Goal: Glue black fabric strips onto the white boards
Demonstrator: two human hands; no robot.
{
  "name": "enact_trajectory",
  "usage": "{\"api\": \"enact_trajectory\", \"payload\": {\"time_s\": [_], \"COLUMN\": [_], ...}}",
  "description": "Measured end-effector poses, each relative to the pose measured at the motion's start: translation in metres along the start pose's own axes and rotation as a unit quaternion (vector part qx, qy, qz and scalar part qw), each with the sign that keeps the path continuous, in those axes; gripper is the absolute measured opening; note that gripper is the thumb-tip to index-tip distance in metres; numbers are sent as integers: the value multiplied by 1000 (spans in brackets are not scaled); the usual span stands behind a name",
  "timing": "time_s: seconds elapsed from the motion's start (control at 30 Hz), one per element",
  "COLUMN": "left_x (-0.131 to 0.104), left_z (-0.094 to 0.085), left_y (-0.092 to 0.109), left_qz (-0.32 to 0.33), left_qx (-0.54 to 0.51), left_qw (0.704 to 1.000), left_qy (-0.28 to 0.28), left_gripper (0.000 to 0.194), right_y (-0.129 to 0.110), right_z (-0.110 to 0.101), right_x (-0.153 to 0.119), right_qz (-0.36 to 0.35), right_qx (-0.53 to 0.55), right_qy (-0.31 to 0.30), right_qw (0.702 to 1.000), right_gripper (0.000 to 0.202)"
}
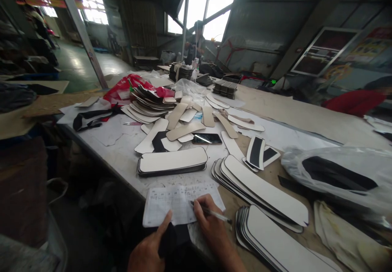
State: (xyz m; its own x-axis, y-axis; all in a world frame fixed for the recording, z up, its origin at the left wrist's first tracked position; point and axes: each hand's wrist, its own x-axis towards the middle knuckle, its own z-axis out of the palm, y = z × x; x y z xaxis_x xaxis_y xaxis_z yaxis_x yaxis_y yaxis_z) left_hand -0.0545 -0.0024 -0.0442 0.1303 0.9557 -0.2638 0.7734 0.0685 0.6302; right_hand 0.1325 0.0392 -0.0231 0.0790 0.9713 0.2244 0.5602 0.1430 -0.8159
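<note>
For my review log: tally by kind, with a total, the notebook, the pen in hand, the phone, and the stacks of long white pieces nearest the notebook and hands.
Open white paper notebook with handwriting: 1
Slim pen with a clear barrel: 1
Black rectangular phone: 1
Stacks of long, flat, white, round-cornered pieces: 3
Total: 6

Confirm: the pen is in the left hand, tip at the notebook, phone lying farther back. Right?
No: the head view shows the pen in the right hand, not the left hand. The tip is at the notebook and the phone lies farther back.
</note>
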Motion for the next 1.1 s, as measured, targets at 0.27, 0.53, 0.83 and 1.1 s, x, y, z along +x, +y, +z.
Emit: {"api": "enact_trajectory", "payload": {"time_s": [0.27,0.53,0.83,1.1], "left_x": [0,-1,-2,-2], "left_z": [8,11,10,10], "left_y": [-13,-18,-17,-13], "left_qz": [32,55,69,61], "left_qx": [-14,-10,-3,-14], "left_qw": [999,997,995,996], "left_qy": [30,59,65,69], "left_gripper": [60,60,58,54], "right_y": [3,4,3,1], "right_z": [-1,0,0,-2], "right_x": [0,-2,-2,0], "right_qz": [14,14,20,16], "right_qx": [-1,9,3,-4], "right_qy": [-25,-42,-38,-29], "right_qw": [1000,999,999,999], "right_gripper": [15,13,15,14]}}
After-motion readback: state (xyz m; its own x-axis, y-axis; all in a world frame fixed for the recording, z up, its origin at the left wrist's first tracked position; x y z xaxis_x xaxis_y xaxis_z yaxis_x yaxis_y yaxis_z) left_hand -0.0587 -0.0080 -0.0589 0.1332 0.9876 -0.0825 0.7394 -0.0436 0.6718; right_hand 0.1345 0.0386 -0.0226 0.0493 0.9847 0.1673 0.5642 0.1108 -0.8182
